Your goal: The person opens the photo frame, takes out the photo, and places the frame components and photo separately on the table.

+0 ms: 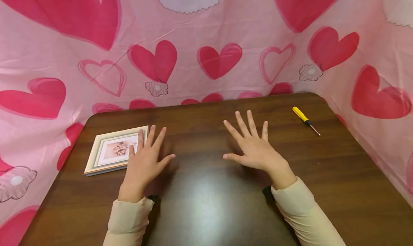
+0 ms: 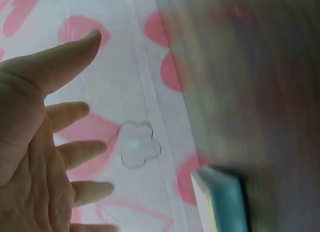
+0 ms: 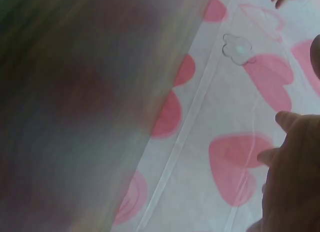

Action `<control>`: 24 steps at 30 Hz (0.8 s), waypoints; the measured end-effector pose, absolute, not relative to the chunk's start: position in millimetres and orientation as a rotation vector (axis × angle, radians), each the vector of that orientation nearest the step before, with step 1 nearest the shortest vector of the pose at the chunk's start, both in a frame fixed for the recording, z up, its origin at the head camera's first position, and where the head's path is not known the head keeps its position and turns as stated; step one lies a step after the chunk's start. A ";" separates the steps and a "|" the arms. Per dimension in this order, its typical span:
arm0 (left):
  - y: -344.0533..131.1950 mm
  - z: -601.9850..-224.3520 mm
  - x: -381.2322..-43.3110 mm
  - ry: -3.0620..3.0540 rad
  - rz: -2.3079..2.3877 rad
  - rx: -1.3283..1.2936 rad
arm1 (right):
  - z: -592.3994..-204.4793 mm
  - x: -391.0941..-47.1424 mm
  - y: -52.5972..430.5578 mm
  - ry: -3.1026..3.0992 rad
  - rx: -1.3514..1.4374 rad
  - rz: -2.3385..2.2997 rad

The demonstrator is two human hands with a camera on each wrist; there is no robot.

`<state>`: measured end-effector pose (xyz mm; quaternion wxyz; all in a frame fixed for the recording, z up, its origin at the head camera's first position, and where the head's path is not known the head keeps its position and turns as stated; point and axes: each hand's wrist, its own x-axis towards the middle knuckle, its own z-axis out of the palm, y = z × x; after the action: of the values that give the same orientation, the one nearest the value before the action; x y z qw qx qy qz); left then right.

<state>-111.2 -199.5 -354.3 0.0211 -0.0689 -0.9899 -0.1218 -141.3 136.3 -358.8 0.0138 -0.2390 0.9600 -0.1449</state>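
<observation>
Both hands are spread with fingers straight, palms toward the table, and hold nothing. My left hand (image 1: 144, 163) overlaps the right side of a picture frame (image 1: 91, 160) in the head view, hiding part of it. Cream and grey borders surround the frame's photo of pink flowers, and it lies flat at the table's left. In the left wrist view the frame's edge (image 2: 227, 202) shows low down, apart from the fingers. My right hand (image 1: 258, 151) is over the table right of the middle. Beyond it, toward the far right, lies a screwdriver (image 1: 300, 114) with a yellow handle and metal shaft.
The dark brown wooden table (image 1: 200, 138) has rounded far corners and a glare spot near its front. A pink cloth (image 1: 190, 31) printed with red hearts hangs behind it and along both sides.
</observation>
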 end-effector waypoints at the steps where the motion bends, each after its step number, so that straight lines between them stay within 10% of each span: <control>1: -204.6 -352.8 -111.2 -3.073 -0.383 -0.206 | -358.8 -141.5 132.9 2.979 -0.773 -0.462; 24: -354.3 -346.6 -90.2 -3.048 -0.504 0.229 | -345.0 -157.7 29.5 2.762 -1.360 -0.261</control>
<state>-90.2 -354.3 -346.6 0.0220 0.0740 -0.9837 -0.1626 -157.7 29.5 -345.0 0.0261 -0.4401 0.8936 -0.0845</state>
